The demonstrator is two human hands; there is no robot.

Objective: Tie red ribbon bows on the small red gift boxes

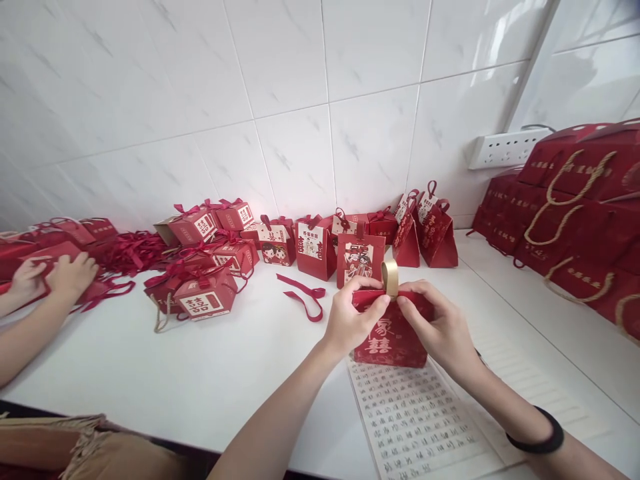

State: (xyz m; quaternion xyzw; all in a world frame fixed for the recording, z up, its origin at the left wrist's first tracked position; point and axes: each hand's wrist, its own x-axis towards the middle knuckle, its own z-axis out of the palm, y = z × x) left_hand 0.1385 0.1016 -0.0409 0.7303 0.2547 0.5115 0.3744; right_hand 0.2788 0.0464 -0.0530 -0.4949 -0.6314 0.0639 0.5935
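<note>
A red gift box [390,350] with pale printed characters stands upright in front of me. Its top edge is pinched between the fingers and thumb of my left hand [353,317]. On the other side of the same edge, my right hand [443,327] grips it too, the two thumbs almost meeting in the middle. A gold ribbon loop [391,277] sticks up between my fingertips; how it is fixed is hidden. Under the box lies a sheet of handwritten paper [415,427]. Just behind stands another red box [357,257] with printed figures.
Several finished-looking red boxes [315,247] line the wall. Loose red ribbons [303,297] lie left of my hands. Stacked boxes [205,297] and a ribbon pile [135,253] are further left, near another person's hands [73,273]. Red bags [565,233] and a power strip [507,148] are at right.
</note>
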